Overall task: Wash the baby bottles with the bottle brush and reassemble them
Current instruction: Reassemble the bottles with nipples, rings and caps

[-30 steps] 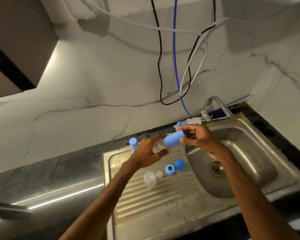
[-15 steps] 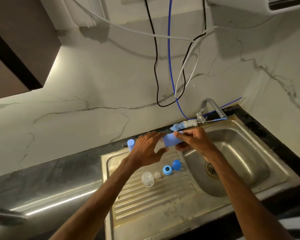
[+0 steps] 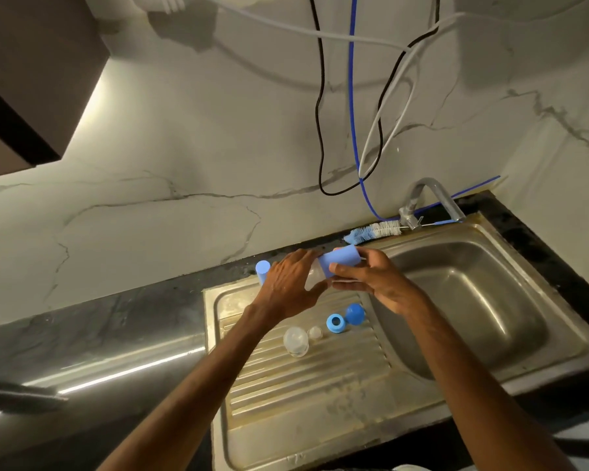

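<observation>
Holds the bottle (image 3: 340, 260) with both hands, in the air above the back of the drainboard (image 3: 303, 402), close to the border with the basin (image 3: 490, 300). Holds it nearly level, the blue sleeve end to the right and slightly higher, the clear end to the left. Wraps the left hand (image 3: 286, 287) round the clear end, fingers curled over the top, thumb below, and so hides most of the clear part. Pinches the blue sleeve with the right hand (image 3: 381, 283), thumb on the near side, fingers over the far side, so clamped on the bottle as well. Between the two hands, only a short piece of sleeve and clear wall in view. Just behind the left hand, partly covered by it: a blue cylinder (image 3: 262, 268), upright at the back edge of the drainboard. Below the hands, on the ribs of the drainboard: a blue ring (image 3: 335, 323), opening up, touching a blue cap (image 3: 355, 313) on its right. To the left of the ring, a small clear piece (image 3: 315, 333), and just beside that a larger clear dome (image 3: 296, 341). All four apart from the hands and the bottle. Behind the right hand, along the back rim of the sink: the brush (image 3: 371, 231), flat, bristles to the left, thin handle toward the foot of the tap (image 3: 412, 198). Near the bottle, not touching it. On the marble wall above: black, blue and white cables (image 3: 351, 96).
</observation>
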